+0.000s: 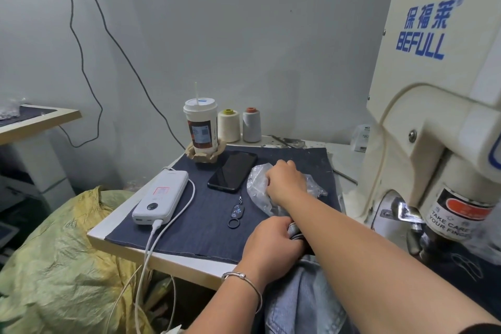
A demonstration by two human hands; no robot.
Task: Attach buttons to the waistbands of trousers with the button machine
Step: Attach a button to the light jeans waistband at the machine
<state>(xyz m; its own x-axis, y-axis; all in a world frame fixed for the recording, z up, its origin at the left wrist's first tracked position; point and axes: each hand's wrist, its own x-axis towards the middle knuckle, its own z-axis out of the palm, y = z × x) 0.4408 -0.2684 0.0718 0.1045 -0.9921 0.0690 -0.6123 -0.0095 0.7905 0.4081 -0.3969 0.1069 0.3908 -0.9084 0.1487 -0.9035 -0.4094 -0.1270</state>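
Light blue denim trousers (301, 304) lie over the table's front edge. My left hand (273, 244) grips their bunched waistband (296, 230). My right hand (284, 180) reaches across to a crumpled clear plastic bag (256, 184) on the dark cloth mat (206, 219); its fingers are curled down into the bag and hidden, so whether they hold anything does not show. The cream button machine (433, 116) stands at the right, its metal head (406, 211) beside a red warning label.
On the mat lie a black phone (233, 171), a white power bank (161, 195) with its cable, and a key fob (235, 211). A drink cup (201, 127) and two thread cones (240, 125) stand at the back. A yellow-green sack (62, 266) fills the floor at left.
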